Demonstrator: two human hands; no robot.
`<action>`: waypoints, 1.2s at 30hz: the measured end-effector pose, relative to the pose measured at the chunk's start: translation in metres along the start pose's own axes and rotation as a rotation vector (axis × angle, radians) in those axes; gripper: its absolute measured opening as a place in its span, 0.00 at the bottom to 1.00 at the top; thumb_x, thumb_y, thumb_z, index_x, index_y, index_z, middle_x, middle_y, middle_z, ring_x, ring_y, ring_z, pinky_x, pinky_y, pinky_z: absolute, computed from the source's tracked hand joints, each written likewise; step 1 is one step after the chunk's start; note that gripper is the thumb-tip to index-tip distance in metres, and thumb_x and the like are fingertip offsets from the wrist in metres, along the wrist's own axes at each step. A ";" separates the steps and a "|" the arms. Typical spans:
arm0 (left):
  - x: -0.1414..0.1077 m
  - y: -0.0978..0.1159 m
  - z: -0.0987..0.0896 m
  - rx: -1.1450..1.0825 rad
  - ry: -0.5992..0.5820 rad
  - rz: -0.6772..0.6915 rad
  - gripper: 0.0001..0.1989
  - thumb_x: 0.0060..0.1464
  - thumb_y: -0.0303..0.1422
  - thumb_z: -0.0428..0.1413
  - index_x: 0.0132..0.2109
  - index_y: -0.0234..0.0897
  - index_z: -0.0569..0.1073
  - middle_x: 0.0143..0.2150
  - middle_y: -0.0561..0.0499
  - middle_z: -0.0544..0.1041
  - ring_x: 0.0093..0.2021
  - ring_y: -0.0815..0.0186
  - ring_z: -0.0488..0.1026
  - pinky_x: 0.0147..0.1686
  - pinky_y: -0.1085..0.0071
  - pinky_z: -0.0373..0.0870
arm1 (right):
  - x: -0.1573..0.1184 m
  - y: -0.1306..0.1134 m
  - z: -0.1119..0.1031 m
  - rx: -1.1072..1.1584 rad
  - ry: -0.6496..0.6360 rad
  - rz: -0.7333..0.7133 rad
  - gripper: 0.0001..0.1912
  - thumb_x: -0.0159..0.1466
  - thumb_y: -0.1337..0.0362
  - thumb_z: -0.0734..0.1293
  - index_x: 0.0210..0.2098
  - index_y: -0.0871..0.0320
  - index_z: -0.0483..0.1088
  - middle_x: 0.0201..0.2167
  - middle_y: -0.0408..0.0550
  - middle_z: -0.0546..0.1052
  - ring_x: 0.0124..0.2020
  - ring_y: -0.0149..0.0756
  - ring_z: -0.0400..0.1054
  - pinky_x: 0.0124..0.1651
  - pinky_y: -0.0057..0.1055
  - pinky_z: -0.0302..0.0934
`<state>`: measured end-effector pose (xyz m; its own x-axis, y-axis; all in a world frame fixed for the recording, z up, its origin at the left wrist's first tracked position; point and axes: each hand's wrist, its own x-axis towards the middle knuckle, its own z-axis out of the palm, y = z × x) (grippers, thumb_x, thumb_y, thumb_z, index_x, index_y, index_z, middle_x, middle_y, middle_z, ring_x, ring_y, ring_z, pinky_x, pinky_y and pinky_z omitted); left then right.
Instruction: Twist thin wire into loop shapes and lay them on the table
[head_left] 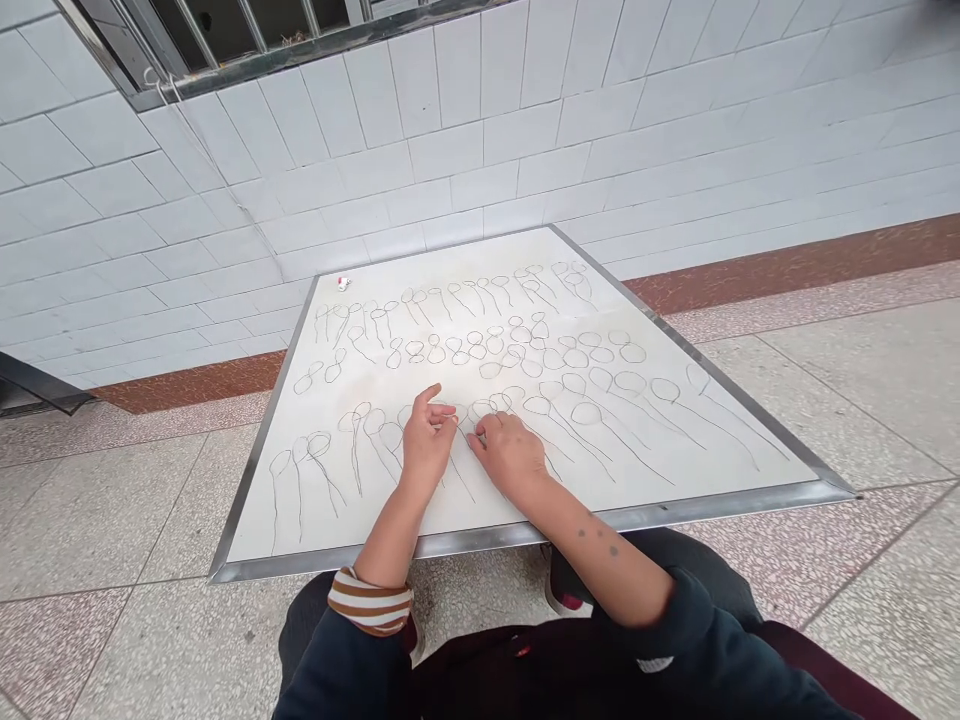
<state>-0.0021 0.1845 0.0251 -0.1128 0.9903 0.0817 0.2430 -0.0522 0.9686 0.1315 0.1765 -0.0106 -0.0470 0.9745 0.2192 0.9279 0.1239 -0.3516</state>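
Thin dark wires bent into loops lie in rows on a white tabletop (247, 530). Near its front middle, one wire loop (460, 413) shows between my hands. My left hand (429, 435) has its thumb and a finger closed at this loop's left side, with the index finger raised. My right hand (511, 448) is close by on the right, its fingers curled down at the wire and the tabletop. The fingertips partly hide the wire. Loops with long tails, such as this wire loop (587, 413), lie on both sides of my hands.
Figure-eight wires (455, 350) run across the middle, with another row of tailed loops (454, 292) behind. A small white-and-red object (343, 284) sits at the far left corner. A metal edge (480, 538) frames the table, which stands against a tiled wall (442, 180).
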 end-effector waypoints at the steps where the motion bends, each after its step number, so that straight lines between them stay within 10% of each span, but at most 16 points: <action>1: 0.000 0.000 0.001 0.015 -0.005 0.000 0.26 0.51 0.27 0.56 0.59 0.42 0.67 0.43 0.47 0.78 0.42 0.61 0.72 0.41 0.64 0.66 | 0.001 0.000 0.001 -0.005 0.008 0.006 0.07 0.66 0.63 0.63 0.37 0.59 0.71 0.36 0.50 0.75 0.40 0.40 0.68 0.32 0.31 0.53; 9: -0.006 -0.001 0.005 0.118 0.012 0.051 0.27 0.54 0.28 0.54 0.62 0.43 0.63 0.41 0.48 0.78 0.40 0.62 0.72 0.41 0.63 0.66 | -0.002 0.000 -0.003 -0.028 0.156 -0.001 0.05 0.64 0.67 0.63 0.32 0.59 0.70 0.30 0.48 0.74 0.33 0.36 0.66 0.26 0.30 0.45; 16: -0.009 0.002 0.007 -0.348 -0.083 -0.081 0.28 0.53 0.35 0.60 0.60 0.38 0.64 0.35 0.49 0.78 0.38 0.65 0.74 0.42 0.66 0.67 | -0.003 -0.005 -0.017 0.078 0.432 -0.292 0.06 0.65 0.67 0.63 0.32 0.59 0.69 0.27 0.46 0.72 0.31 0.36 0.63 0.29 0.30 0.52; 36: -0.007 0.004 0.006 -0.447 -0.012 -0.043 0.22 0.50 0.32 0.63 0.54 0.38 0.71 0.30 0.53 0.77 0.36 0.67 0.74 0.42 0.67 0.70 | 0.006 0.009 -0.015 0.127 0.370 -0.516 0.13 0.71 0.69 0.57 0.35 0.58 0.72 0.24 0.45 0.71 0.27 0.35 0.59 0.31 0.31 0.56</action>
<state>0.0051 0.1778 0.0271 -0.1023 0.9940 0.0388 -0.2023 -0.0590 0.9775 0.1451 0.1803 0.0016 -0.3241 0.6578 0.6799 0.7677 0.6028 -0.2172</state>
